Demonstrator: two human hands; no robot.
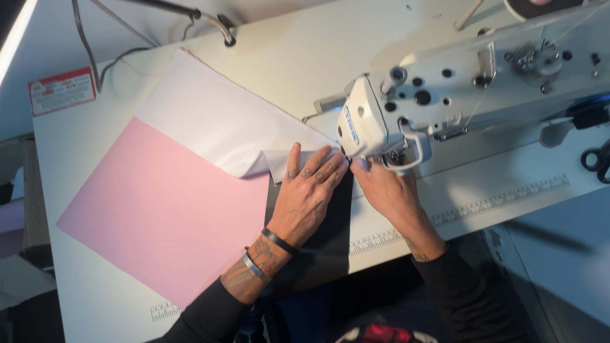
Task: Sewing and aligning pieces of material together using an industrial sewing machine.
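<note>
At the bottom of the frame two forearms in dark sleeves reach up over the near edge of the white sewing table (95, 298). A printed ruler strip (483, 204) runs along that edge at right of centre, and a shorter piece of it shows at lower left.

The left hand (307, 194), with a dark band and a metal bracelet at the wrist, lies flat and open just left of centre, fingers spread and pointing up-right. It presses on a black fabric piece (330, 232) that runs from the table edge up toward the machine, and its fingertips reach onto the folded corner of the white fabric (222, 117). The right hand (387, 190) sits just beside it, right of centre, palm down on the black fabric; its fingertips are tucked under the machine head, so I cannot tell whether they pinch the cloth or only rest on it.

To the left, a large pink fabric sheet (159, 209) lies flat across the lower-left half of the table, one corner nearly at the near edge. The white fabric overlaps its upper side and stretches diagonally toward the upper left.

Directly above the hands, the white sewing machine (457, 82) fills the upper right, its needle end touching the cloth at the fingertips. Black scissors (598, 160) show at the right edge. At upper left a red-and-white label (61, 90) is stuck near the table corner, with cables (86, 47) running off behind it.
</note>
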